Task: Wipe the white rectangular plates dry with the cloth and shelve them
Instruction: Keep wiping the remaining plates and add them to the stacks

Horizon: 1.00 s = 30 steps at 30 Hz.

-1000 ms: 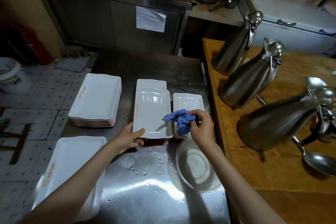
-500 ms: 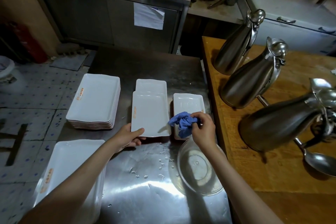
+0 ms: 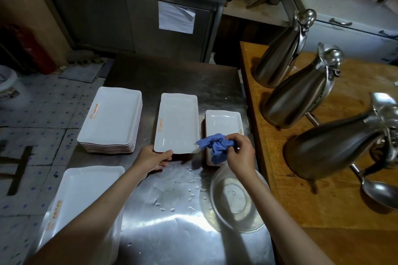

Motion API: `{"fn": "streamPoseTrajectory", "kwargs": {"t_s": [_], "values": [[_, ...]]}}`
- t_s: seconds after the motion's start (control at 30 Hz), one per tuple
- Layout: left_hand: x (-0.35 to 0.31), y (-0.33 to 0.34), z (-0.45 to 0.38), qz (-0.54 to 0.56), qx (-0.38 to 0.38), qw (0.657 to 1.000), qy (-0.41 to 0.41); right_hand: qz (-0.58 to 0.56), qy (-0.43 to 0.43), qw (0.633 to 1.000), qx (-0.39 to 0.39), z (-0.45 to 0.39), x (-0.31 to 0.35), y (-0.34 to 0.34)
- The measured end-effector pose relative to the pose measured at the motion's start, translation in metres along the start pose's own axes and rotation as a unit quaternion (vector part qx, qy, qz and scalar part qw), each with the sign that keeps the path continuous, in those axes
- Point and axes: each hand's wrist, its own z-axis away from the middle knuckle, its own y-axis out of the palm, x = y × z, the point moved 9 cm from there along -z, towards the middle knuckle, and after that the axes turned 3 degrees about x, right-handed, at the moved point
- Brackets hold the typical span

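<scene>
My left hand (image 3: 154, 158) pinches the near edge of the middle plate (image 3: 177, 123), thumb on the rim, on the steel table (image 3: 172, 232). My right hand (image 3: 240, 154) has its fingers curled tight around the bunched blue cloth (image 3: 215, 146), just beside that plate's near right corner. To wipe well, I'd steady the plate with the left, open out the cloth, and sweep across, corners and rim included.

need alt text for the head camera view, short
A person's left hand grips the near edge of a white rectangular plate on a wet steel table while the right hand holds a bunched blue cloth. Stacks of white plates lie left; steel jugs stand right.
</scene>
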Motion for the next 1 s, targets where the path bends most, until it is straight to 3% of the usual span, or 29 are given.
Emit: {"fn": "streamPoseTrajectory", "kwargs": {"t_s": [0.7,1.0], "values": [[0.001,0.009,-0.024,0.032,-0.097,0.995,-0.015,-0.015,0.022,1.000,-0.016,0.003,-0.014,-0.027],[0.010,0.072,-0.014,-0.114,0.032,0.993,-0.015,-0.006,0.022,0.999,-0.031,0.003,-0.021,-0.044]]}}
